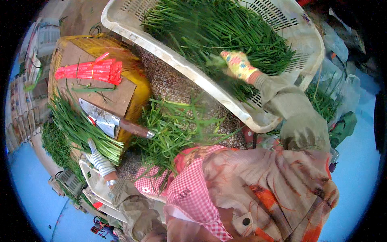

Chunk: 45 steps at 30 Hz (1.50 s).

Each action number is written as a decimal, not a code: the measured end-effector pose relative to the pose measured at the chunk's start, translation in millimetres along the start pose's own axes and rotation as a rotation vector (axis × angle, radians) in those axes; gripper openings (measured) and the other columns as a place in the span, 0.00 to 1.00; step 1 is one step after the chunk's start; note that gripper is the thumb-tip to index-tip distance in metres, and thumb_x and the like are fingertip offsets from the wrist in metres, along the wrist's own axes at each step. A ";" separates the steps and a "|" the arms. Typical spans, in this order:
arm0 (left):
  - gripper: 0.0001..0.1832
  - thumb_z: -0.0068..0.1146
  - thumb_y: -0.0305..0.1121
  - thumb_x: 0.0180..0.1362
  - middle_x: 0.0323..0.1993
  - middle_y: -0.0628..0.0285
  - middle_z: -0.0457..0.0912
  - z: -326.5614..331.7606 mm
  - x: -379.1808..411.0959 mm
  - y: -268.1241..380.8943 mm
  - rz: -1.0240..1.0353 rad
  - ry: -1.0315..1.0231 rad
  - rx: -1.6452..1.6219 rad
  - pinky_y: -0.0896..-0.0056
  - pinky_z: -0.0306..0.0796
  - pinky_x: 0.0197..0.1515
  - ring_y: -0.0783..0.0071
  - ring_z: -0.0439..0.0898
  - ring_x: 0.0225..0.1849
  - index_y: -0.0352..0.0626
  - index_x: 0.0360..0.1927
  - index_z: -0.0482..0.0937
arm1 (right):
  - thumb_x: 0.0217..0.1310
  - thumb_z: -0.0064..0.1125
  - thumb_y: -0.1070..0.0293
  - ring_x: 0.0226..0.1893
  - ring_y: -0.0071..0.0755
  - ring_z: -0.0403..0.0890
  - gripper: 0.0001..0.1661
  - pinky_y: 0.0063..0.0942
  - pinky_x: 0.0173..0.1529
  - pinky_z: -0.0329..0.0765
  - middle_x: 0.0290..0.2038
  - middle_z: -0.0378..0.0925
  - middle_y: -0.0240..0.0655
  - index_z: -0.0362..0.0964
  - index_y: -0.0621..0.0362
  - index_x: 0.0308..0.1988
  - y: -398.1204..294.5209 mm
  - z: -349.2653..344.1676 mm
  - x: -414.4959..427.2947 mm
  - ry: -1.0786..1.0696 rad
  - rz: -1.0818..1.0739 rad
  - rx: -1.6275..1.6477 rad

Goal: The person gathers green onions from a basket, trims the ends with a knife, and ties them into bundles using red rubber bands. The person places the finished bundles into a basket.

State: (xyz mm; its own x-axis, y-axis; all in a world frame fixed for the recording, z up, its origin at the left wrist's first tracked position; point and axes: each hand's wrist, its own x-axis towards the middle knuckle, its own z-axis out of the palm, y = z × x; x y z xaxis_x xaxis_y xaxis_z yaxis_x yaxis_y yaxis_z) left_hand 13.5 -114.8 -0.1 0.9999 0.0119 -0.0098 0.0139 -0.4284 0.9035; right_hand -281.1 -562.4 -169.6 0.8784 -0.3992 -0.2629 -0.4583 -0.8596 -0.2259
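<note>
My left hand (101,163), in a striped glove, rests on the cut pale ends of a bunch of garlic chives (87,133) on cardboard (121,96) over a yellow crate (142,81). A cleaver (102,116) lies beside that bunch, its wooden handle past the cardboard's edge. Red plastic ties (90,71) lie bundled farther back. My right hand (239,65), in a patterned yellow glove, is at the near side of a large heap of chives (211,33) in a white plastic basket (193,75). Green blades are blurred at its fingertips; whether it grips them is unclear.
Loose chive leaves (181,124) lie between the crate and my checked apron (193,193). Another white basket (93,181) stands below my left hand. Clear plastic bags (347,93) are at the right, and more greens (57,148) at the far left.
</note>
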 end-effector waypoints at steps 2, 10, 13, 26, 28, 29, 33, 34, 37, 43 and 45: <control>0.38 0.64 0.40 0.54 0.56 0.58 0.72 -4.4 3.2 -2.6 -0.056 -0.027 -0.016 0.67 0.72 0.51 0.67 0.74 0.48 0.40 0.64 0.59 | 0.43 0.65 0.59 0.47 0.43 0.74 0.29 0.41 0.46 0.72 0.44 0.73 0.38 0.68 0.52 0.47 -16.3 10.7 -6.3 -0.131 0.034 -0.104; 0.35 0.57 0.46 0.59 0.60 0.52 0.69 -9.9 5.0 3.1 -0.107 0.010 0.571 0.66 0.67 0.56 0.64 0.72 0.51 0.33 0.62 0.63 | 0.38 0.63 0.57 0.46 0.41 0.75 0.24 0.41 0.47 0.72 0.44 0.75 0.33 0.73 0.46 0.41 -6.1 0.3 -12.8 -0.125 0.008 -0.074; 0.35 0.58 0.44 0.58 0.60 0.52 0.68 -9.2 6.3 -1.6 -0.025 -0.078 0.116 0.64 0.66 0.58 0.62 0.71 0.53 0.31 0.62 0.62 | 0.38 0.65 0.49 0.39 0.44 0.79 0.27 0.46 0.49 0.70 0.36 0.79 0.35 0.72 0.47 0.41 1.6 -7.1 -26.0 0.156 -0.205 -0.069; 0.34 0.60 0.41 0.57 0.58 0.50 0.70 -22.2 31.7 -41.6 0.006 -0.138 -0.051 0.66 0.68 0.56 0.63 0.71 0.52 0.29 0.61 0.62 | 0.47 0.68 0.55 0.39 0.37 0.81 0.31 0.31 0.44 0.76 0.40 0.81 0.41 0.70 0.58 0.49 -6.7 -124.3 -46.8 0.716 0.019 1.100; 0.37 0.62 0.43 0.56 0.59 0.49 0.68 -19.7 28.6 -29.8 -0.007 -0.086 0.047 0.65 0.67 0.57 0.62 0.71 0.53 0.30 0.61 0.61 | 0.48 0.66 0.51 0.43 0.35 0.81 0.32 0.33 0.53 0.72 0.43 0.80 0.38 0.70 0.54 0.50 -0.9 -129.8 -52.8 0.768 0.159 1.078; 0.38 0.62 0.44 0.55 0.60 0.49 0.68 -17.2 24.1 -19.0 -0.071 -0.049 0.077 0.64 0.67 0.57 0.61 0.70 0.53 0.30 0.62 0.61 | 0.48 0.64 0.50 0.43 0.35 0.80 0.31 0.35 0.56 0.69 0.43 0.80 0.37 0.71 0.52 0.50 1.7 -128.8 -58.7 0.617 0.194 0.731; 0.47 0.67 0.47 0.48 0.64 0.48 0.60 4.3 -18.8 56.5 0.562 0.346 1.157 0.57 0.61 0.62 0.56 0.64 0.60 0.33 0.65 0.56 | 0.47 0.59 0.47 0.41 0.35 0.79 0.26 0.39 0.64 0.56 0.36 0.80 0.33 0.74 0.47 0.46 -9.4 -118.2 -61.2 0.639 0.220 0.181; 0.49 0.69 0.46 0.46 0.65 0.47 0.58 12.6 -35.9 80.4 0.756 0.267 1.055 0.56 0.59 0.63 0.55 0.62 0.61 0.34 0.66 0.54 | 0.47 0.60 0.49 0.41 0.35 0.79 0.25 0.39 0.63 0.58 0.36 0.80 0.33 0.75 0.49 0.45 -18.0 -118.4 -59.7 0.769 0.149 0.548; 0.56 0.73 0.41 0.40 0.66 0.48 0.55 69.5 -114.8 125.6 0.464 -0.558 -0.041 0.56 0.51 0.68 0.57 0.55 0.66 0.35 0.68 0.49 | 0.40 0.67 0.53 0.41 0.40 0.79 0.23 0.40 0.58 0.65 0.37 0.80 0.35 0.76 0.53 0.38 -59.7 -129.7 -69.6 0.904 0.110 0.666; 0.53 0.71 0.36 0.38 0.63 0.52 0.61 198.8 -209.7 146.6 0.604 -1.086 -0.151 0.59 0.50 0.68 0.57 0.59 0.65 0.37 0.67 0.51 | 0.39 0.62 0.49 0.54 0.44 0.68 0.31 0.44 0.64 0.57 0.50 0.72 0.36 0.71 0.50 0.45 -161.6 -175.2 -89.2 0.773 0.066 0.887; 0.49 0.69 0.37 0.41 0.62 0.53 0.63 221.8 -222.9 141.7 0.449 -1.150 -0.348 0.58 0.52 0.67 0.58 0.61 0.63 0.38 0.65 0.54 | 0.26 0.66 0.44 0.61 0.49 0.62 0.43 0.47 0.67 0.51 0.56 0.67 0.39 0.71 0.49 0.48 -169.0 -184.6 -95.8 0.757 -0.025 0.607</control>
State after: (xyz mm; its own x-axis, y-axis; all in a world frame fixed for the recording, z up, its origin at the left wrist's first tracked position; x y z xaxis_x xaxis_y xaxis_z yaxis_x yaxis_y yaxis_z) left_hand -205.9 -378.6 35.0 0.3492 -0.9296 0.1180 -0.1528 0.0678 0.9859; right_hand -262.8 -437.7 67.0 0.6463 -0.6653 0.3738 -0.2443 -0.6444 -0.7246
